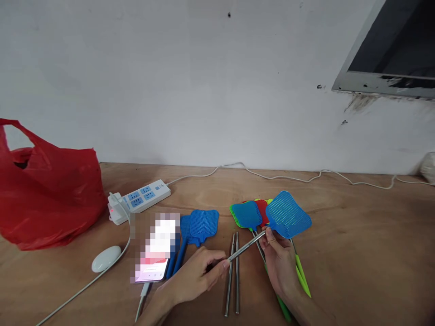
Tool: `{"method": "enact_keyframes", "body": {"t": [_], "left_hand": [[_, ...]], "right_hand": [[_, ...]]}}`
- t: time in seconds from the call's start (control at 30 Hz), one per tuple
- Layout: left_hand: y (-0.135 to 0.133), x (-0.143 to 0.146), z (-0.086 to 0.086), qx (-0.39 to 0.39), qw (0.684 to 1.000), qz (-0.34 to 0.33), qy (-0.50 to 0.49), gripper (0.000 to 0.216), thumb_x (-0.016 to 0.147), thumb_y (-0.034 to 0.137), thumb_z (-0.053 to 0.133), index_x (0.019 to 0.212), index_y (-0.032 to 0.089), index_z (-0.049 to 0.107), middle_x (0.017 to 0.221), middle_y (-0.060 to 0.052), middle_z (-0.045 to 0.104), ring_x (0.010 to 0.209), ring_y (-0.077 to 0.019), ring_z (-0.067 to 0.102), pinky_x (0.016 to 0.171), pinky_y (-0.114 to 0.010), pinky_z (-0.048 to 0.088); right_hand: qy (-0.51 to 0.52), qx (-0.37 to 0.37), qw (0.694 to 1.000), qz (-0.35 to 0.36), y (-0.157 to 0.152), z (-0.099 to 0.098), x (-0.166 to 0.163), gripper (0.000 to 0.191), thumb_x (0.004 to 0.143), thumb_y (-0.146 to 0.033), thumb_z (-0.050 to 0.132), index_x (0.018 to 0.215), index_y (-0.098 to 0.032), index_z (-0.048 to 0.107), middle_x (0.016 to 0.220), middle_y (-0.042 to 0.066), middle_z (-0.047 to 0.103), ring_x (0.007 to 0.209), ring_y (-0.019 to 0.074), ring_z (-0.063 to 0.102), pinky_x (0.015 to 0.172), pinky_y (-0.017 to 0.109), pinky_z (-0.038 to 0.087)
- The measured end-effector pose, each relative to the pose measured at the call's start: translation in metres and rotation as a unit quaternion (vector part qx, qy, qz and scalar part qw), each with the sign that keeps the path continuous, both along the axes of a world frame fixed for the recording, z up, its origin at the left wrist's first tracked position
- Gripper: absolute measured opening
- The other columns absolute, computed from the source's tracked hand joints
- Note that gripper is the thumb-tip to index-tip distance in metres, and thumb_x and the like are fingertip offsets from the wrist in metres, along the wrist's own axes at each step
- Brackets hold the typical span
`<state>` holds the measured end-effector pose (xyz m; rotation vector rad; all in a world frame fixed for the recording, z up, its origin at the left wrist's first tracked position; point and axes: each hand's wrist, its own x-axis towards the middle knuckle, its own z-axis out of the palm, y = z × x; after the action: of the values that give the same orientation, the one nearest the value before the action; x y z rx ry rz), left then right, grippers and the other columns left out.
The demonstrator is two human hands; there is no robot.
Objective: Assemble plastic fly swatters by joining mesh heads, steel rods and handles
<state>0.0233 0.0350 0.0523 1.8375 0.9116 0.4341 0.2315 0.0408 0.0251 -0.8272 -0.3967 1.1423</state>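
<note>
My left hand (200, 274) is closed on one end of a thin metal rod (247, 247), which slants up to the right. At its far end my right hand (280, 262) pinches the neck of a blue fly swatter head (288, 215); fingers hide whether rod and head are joined. Two more metal rods (237, 280) lie side by side on the table between my hands. Behind my right hand lies a pile of fly swatters (245, 214) in blue, green, red and yellow. Two blue swatter heads (205, 223) and blue handles (180, 258) lie left of the rods.
A lit phone (152, 253), partly blurred, lies on the wooden table (367, 244) near my left arm. Past it are a white power strip (146, 197), a white mouse (106, 259) and a red plastic bag (57, 194). A white cable (272, 178) runs along the wall.
</note>
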Motion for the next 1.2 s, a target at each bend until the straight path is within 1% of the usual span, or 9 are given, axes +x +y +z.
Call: {"method": "enact_keyframes", "body": {"t": [0.27,0.4,0.47,0.6,0.73,0.83,0.93,1.13,1.2], "left_hand": [[0.0,-0.005,-0.005,0.007,1.0,0.02,0.018,0.052,0.102,0.056,0.036,0.063,0.022,0.041,0.047,0.007,0.042,0.046,-0.0098,0.043,0.049,-0.022,0.03],[0.001,-0.005,-0.006,0.008,0.999,0.033,0.038,0.049,0.102,0.057,0.035,0.068,0.022,0.045,0.046,0.009,0.038,0.043,-0.0099,0.043,0.047,-0.022,0.03],[0.0,-0.006,-0.006,0.016,0.998,0.037,0.049,0.048,0.101,0.056,0.035,0.071,0.021,0.048,0.048,0.009,0.039,0.045,-0.0106,0.045,0.048,-0.022,0.032],[0.001,-0.008,-0.005,0.058,0.994,0.05,0.072,0.044,0.099,0.054,0.043,0.073,0.02,0.053,0.065,0.005,0.05,0.067,-0.0141,0.048,0.062,-0.025,0.034],[0.003,-0.008,-0.008,0.078,0.992,0.051,0.089,0.044,0.1,0.053,0.04,0.073,0.02,0.054,0.069,0.004,0.05,0.068,-0.0145,0.045,0.066,-0.027,0.032],[0.004,-0.009,-0.01,0.087,0.99,0.057,0.093,0.045,0.101,0.053,0.036,0.073,0.021,0.05,0.068,0.005,0.045,0.068,-0.0149,0.044,0.067,-0.028,0.033],[0.004,-0.01,-0.011,0.094,0.989,0.066,0.096,0.042,0.101,0.052,0.036,0.075,0.021,0.048,0.071,0.004,0.045,0.071,-0.0158,0.046,0.068,-0.028,0.034],[0.003,-0.007,-0.014,0.105,0.987,0.083,0.088,0.04,0.101,0.049,0.037,0.074,0.021,0.046,0.071,0.004,0.045,0.072,-0.0166,0.045,0.067,-0.027,0.034],[0.002,-0.003,-0.015,0.112,0.987,0.085,0.077,0.04,0.102,0.05,0.036,0.077,0.021,0.049,0.071,0.003,0.047,0.071,-0.0165,0.046,0.066,-0.027,0.034]], "right_hand": [[0.007,-0.005,0.999,0.039,0.001,0.002,0.001,0.026,0.059,-0.03,0.094,0.068,-0.02,0.071,0.073,-0.002,0.07,0.059,0.0096,0.054,0.052,0.023,0.044],[0.039,-0.02,0.998,0.04,0.002,0.003,0.002,0.027,0.062,-0.033,0.091,0.075,-0.02,0.071,0.079,-0.001,0.071,0.061,0.0098,0.054,0.051,0.022,0.044],[0.057,-0.021,0.998,0.028,0.003,0.004,0.004,0.027,0.066,-0.035,0.089,0.078,-0.021,0.07,0.078,-0.002,0.07,0.062,0.0099,0.055,0.051,0.021,0.045],[0.074,-0.022,0.997,-0.028,0.006,0.006,0.007,0.028,0.068,-0.037,0.086,0.075,-0.02,0.065,0.071,-0.004,0.065,0.057,0.0078,0.05,0.049,0.018,0.044],[0.069,-0.038,0.995,-0.067,0.007,0.002,0.008,0.031,0.068,-0.039,0.085,0.067,-0.02,0.06,0.062,-0.007,0.057,0.049,0.0063,0.041,0.043,0.017,0.038],[0.064,-0.056,0.995,-0.053,0.006,0.0,0.008,0.037,0.07,-0.047,0.082,0.063,-0.02,0.057,0.056,-0.007,0.053,0.047,0.0064,0.039,0.041,0.017,0.035],[0.041,-0.051,0.997,-0.038,0.004,0.004,0.007,0.041,0.071,-0.052,0.081,0.062,-0.02,0.056,0.052,-0.008,0.049,0.046,0.0063,0.037,0.041,0.017,0.035],[-0.018,-0.032,0.999,-0.007,-0.002,0.013,-0.003,0.038,0.061,-0.048,0.089,0.065,-0.022,0.063,0.055,-0.005,0.056,0.045,0.0073,0.042,0.04,0.02,0.035],[-0.033,-0.035,0.999,0.016,-0.006,0.013,-0.009,0.036,0.062,-0.048,0.089,0.07,-0.021,0.067,0.058,-0.003,0.06,0.044,0.0078,0.043,0.038,0.021,0.034]]}}
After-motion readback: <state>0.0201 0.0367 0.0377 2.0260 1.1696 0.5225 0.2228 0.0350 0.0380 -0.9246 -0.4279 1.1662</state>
